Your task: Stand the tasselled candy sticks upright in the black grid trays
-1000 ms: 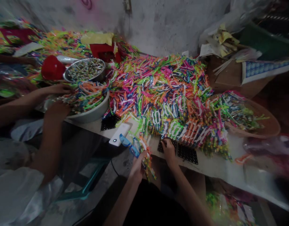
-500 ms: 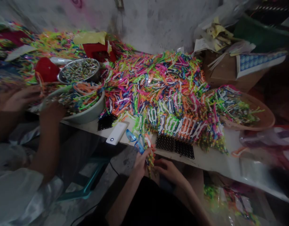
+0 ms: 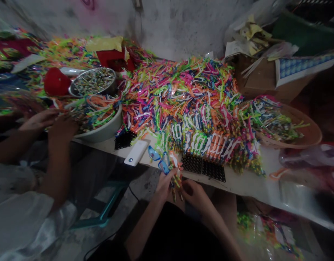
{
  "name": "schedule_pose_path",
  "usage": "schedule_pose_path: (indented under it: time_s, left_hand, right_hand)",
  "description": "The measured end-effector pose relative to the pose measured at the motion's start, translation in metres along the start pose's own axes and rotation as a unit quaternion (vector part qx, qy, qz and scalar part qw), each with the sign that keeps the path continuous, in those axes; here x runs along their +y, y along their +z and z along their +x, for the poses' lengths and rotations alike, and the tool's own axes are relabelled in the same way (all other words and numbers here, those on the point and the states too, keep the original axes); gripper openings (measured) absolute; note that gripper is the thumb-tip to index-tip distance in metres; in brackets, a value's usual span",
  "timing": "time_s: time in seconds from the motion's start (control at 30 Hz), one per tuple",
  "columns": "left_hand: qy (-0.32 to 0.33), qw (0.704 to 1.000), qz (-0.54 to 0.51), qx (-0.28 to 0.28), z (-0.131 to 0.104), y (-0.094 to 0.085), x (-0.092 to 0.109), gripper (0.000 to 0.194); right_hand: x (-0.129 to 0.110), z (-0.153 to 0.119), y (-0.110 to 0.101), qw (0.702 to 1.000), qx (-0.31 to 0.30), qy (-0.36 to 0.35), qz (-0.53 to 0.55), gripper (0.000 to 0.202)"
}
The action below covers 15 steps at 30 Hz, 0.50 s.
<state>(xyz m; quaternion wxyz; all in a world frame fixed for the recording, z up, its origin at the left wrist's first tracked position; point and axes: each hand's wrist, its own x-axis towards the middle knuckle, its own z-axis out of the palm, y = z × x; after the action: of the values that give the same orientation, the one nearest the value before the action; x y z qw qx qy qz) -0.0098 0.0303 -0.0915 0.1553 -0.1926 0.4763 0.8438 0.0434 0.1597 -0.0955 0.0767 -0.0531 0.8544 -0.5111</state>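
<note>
My left hand is closed around a small bunch of colourful toy sticks just off the table's front edge. Blue, white and orange plastic ends fan out above the fingers, and thin yellow-striped stems hang below. Close on the right, my right hand has its fingers curled together at the stems' lower ends; whatever they pinch is too small and dark to make out. Beyond both hands, rows of similar sticks lie at the front of a large multicoloured heap.
Black perforated mats and a white phone-like device lie along the table edge. A pale basin stands at left, where a co-worker's hands work. An orange basin and a cardboard box are at right.
The bunch in my left hand has shifted slightly right, its stems now more spread. My right hand stays beside them. The co-worker's left-side hand has moved right, towards the pale basin.
</note>
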Motion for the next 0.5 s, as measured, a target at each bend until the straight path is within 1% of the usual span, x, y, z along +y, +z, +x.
schedule_pose_path:
  time_s: [0.13,0.2,0.27,0.37,0.43,0.5]
  left_hand:
    - [-0.010,1.000,0.006,-0.010,-0.001,0.003,0.005,0.041]
    - [-0.017,1.000,0.008,-0.019,-0.002,0.002,0.007,0.043]
    - [-0.017,1.000,0.004,-0.021,-0.002,0.001,0.007,0.045]
    - [-0.017,1.000,-0.003,0.005,-0.001,-0.004,0.006,0.044]
    - [-0.017,1.000,0.000,0.023,-0.001,-0.007,0.005,0.044]
    - [-0.021,0.999,0.007,0.035,-0.002,-0.009,0.006,0.046]
  right_hand:
    - [-0.001,0.000,-0.009,1.000,0.020,0.007,-0.022,0.016]
    - [0.001,0.002,-0.015,0.998,0.057,-0.002,-0.005,0.016]
    - [0.004,0.007,-0.024,0.994,0.107,0.004,0.025,0.018]
    - [0.014,0.025,-0.037,0.983,0.170,0.021,0.063,0.023]
    - [0.025,0.042,-0.042,0.978,0.202,0.002,0.060,0.024]
    - [0.037,0.061,-0.041,0.975,0.219,-0.021,0.041,0.027]
